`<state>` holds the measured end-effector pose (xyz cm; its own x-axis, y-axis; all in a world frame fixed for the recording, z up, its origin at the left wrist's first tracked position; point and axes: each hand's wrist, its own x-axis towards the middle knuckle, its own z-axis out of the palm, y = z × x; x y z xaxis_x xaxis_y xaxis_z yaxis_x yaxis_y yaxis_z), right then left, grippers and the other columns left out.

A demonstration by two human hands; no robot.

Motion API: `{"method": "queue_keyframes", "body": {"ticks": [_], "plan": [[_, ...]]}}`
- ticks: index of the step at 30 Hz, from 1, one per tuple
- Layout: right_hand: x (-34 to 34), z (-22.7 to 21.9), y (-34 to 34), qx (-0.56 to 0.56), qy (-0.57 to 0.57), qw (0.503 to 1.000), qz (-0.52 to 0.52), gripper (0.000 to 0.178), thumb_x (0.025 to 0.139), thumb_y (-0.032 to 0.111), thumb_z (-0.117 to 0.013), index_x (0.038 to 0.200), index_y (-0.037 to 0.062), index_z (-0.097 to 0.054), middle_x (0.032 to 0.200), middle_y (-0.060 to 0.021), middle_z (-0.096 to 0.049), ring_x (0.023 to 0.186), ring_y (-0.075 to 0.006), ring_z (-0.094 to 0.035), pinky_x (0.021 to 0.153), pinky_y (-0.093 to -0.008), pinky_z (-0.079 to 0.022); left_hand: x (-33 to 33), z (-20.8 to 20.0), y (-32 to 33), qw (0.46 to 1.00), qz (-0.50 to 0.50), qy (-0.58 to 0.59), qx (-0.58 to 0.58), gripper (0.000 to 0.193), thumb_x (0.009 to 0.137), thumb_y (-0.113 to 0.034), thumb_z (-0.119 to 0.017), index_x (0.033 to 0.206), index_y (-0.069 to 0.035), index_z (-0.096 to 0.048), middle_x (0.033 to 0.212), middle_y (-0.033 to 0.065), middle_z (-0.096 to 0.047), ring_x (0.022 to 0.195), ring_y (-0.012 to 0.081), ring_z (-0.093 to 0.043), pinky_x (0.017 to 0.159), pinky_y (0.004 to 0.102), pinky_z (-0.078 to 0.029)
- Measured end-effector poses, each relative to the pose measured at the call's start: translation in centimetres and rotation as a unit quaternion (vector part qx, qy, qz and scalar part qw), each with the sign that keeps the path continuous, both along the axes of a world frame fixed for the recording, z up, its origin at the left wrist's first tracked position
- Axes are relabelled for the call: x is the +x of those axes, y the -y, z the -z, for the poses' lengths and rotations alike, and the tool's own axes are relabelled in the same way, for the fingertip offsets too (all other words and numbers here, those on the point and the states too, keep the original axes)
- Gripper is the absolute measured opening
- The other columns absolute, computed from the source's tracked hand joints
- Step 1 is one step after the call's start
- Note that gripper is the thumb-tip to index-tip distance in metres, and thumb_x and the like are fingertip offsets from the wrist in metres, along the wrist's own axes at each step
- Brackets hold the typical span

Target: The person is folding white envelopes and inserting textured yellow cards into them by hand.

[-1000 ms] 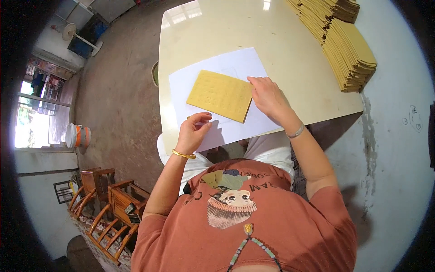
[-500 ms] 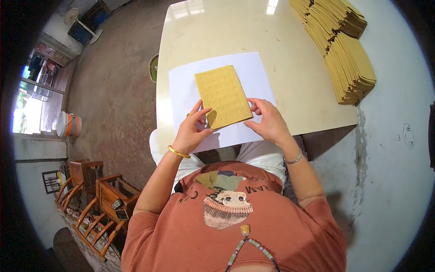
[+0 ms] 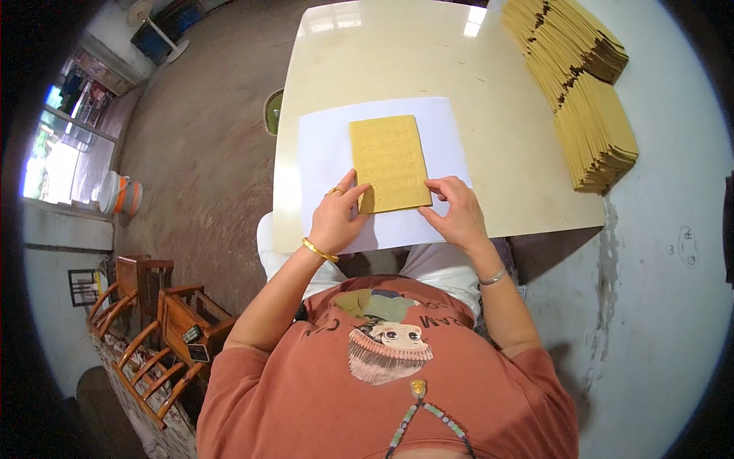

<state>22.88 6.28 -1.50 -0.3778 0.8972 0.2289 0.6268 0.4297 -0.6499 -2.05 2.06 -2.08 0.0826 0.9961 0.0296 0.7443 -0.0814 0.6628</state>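
Cream tabletop (image 3: 520,145): left hand (image 3: 336,218) and right hand (image 3: 459,218), fingers slightly parted, hold dimpled, rectangular yellow paper (image 3: 391,162) near its lower corners.

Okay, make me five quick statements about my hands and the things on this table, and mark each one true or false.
1. The yellow rectangular piece lies on the white sheet. True.
2. Your left hand is at the lower left edge of the yellow rectangular piece. True.
3. Your right hand lies flat on the white sheet's top edge. False: it is at the lower right corner of the yellow rectangular piece.
4. The yellow stacks are at the table's left edge. False: they are along its right edge.
5. A gold-coloured bangle is on your left wrist. True.
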Motion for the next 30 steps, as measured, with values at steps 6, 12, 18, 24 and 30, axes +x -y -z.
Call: {"method": "queue_keyframes", "body": {"ticks": [6, 12, 18, 24, 30], "plan": [[0.1, 0.2, 0.0, -0.005, -0.012, 1.0, -0.005, 0.035, 0.074, 0.02, -0.074, 0.105, 0.0081, -0.063, 0.097, -0.0038, -0.061, 0.086, -0.0195, -0.059, 0.078, -0.034, -0.046, 0.0, -0.2, 0.2, 1.0, -0.002, -0.005, -0.009, 0.047, 0.072, -0.013, -0.066, 0.119, -0.014, -0.061, 0.142, 0.0156, -0.043, 0.102, 0.0331, -0.058, 0.086, 0.0391, -0.048], [0.2, 0.7, 0.1, -0.004, -0.023, 1.0, -0.001, 0.03, 0.076, 0.017, -0.072, 0.103, 0.0078, -0.064, 0.098, -0.0033, -0.062, 0.088, -0.0193, -0.06, 0.081, -0.0335, -0.047, 0.0, 0.3, 0.1, 1.0, -0.01, -0.013, 0.006, 0.044, 0.073, -0.013, -0.066, 0.116, -0.014, -0.061, 0.141, 0.0159, -0.045, 0.1, 0.0331, -0.059, 0.085, 0.0391, -0.048], [0.3, 1.2, -0.2, -0.002, -0.062, 0.998, -0.003, 0.023, 0.075, 0.016, -0.072, 0.096, 0.0079, -0.067, 0.095, -0.0029, -0.065, 0.088, -0.0205, -0.06, 0.081, -0.0336, -0.048, 0.2, -0.1, 0.3, 0.999, -0.024, 0.001, -0.021, 0.04, 0.072, -0.012, -0.067, 0.112, -0.013, -0.064, 0.14, 0.0159, -0.045, 0.095, 0.031, -0.06, 0.083, 0.0381, -0.049], [0.2, 1.0, -0.1, -0.004, -0.065, 0.998, 0.004, 0.021, 0.075, 0.015, -0.072, 0.094, 0.0079, -0.067, 0.096, -0.003, -0.065, 0.089, -0.0217, -0.06, 0.081, -0.034, -0.048, 0.3, 0.0, 0.3, 1.0, -0.022, -0.012, -0.002, 0.038, 0.072, -0.012, -0.067, 0.11, -0.013, -0.065, 0.14, 0.0166, -0.045, 0.093, 0.0303, -0.061, 0.083, 0.0376, -0.049], [0.4, 0.9, 0.0, 0.019, -0.035, 0.999, 0.003, 0.02, 0.075, 0.015, -0.071, 0.094, 0.0087, -0.067, 0.097, -0.0025, -0.064, 0.091, -0.0217, -0.06, 0.08, -0.0344, -0.048, 0.8, -1.9, -0.8, 0.999, -0.01, 0.007, -0.05, 0.036, 0.073, -0.016, -0.069, 0.107, -0.007, -0.065, 0.138, 0.0244, -0.044, 0.094, 0.0347, -0.06, 0.085, 0.0388, -0.048]]}}
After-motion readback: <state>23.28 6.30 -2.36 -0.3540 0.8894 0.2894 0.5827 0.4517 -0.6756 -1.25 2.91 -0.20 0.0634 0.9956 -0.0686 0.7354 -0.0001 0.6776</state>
